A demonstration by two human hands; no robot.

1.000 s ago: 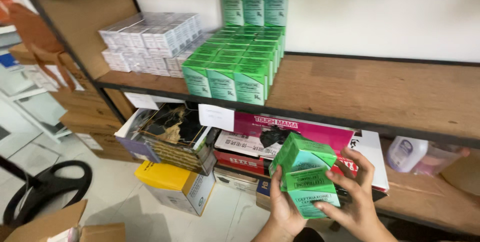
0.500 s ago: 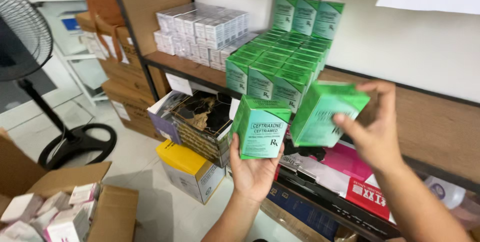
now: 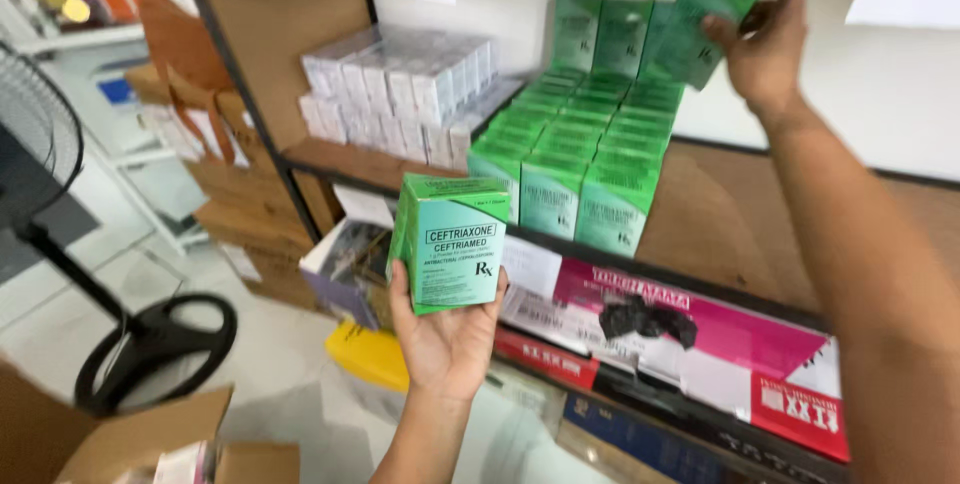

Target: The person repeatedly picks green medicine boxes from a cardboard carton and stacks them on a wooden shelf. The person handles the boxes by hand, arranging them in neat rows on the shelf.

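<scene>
My left hand [image 3: 447, 339] holds a small green medicine box [image 3: 452, 241] upright in front of the shelf edge. My right hand [image 3: 765, 39] is raised high at the back of the wooden shelf [image 3: 740, 214], gripping another green box [image 3: 700, 24] tilted above the stacked rows of green boxes [image 3: 575, 144]. Several green boxes stand along the wall behind that stack.
A block of white boxes [image 3: 400, 89] sits left of the green stack. Pink and red cartons [image 3: 700, 344] lie on the lower shelf, a yellow box [image 3: 370, 354] below. A floor fan base [image 3: 150, 344] stands at left, an open cardboard carton [image 3: 120, 439] at bottom left.
My right hand has lifted its green box up and back over the green stack. My left hand has kept its box low, now nearer the camera.
</scene>
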